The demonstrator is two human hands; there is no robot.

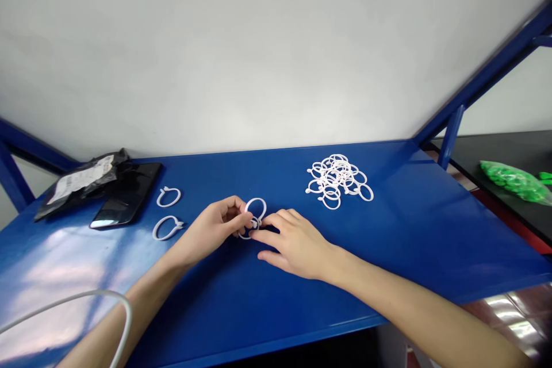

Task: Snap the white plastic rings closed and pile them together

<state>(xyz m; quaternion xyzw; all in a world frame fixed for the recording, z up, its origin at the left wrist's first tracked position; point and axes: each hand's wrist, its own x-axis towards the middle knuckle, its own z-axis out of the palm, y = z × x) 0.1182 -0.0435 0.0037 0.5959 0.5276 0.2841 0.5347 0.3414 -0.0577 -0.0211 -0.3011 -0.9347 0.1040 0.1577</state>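
Between the thumb and fingers of my left hand is a white plastic curtain ring, held upright just above the blue table. A second white loop shows below it, partly covered by fingers; I cannot tell whether the two are linked. My right hand comes in from the right with its fingers stretched out, fingertips against the small clasp area of the rings and the thumb apart. Left of my left hand, two similar single rings, a nearer ring and a farther ring, lie apart on the table.
A pile of white rings lies on the blue table at back right. Back left are a black plastic package and a dark phone. A white cable crosses my left forearm. A green bag sits on the far-right surface.
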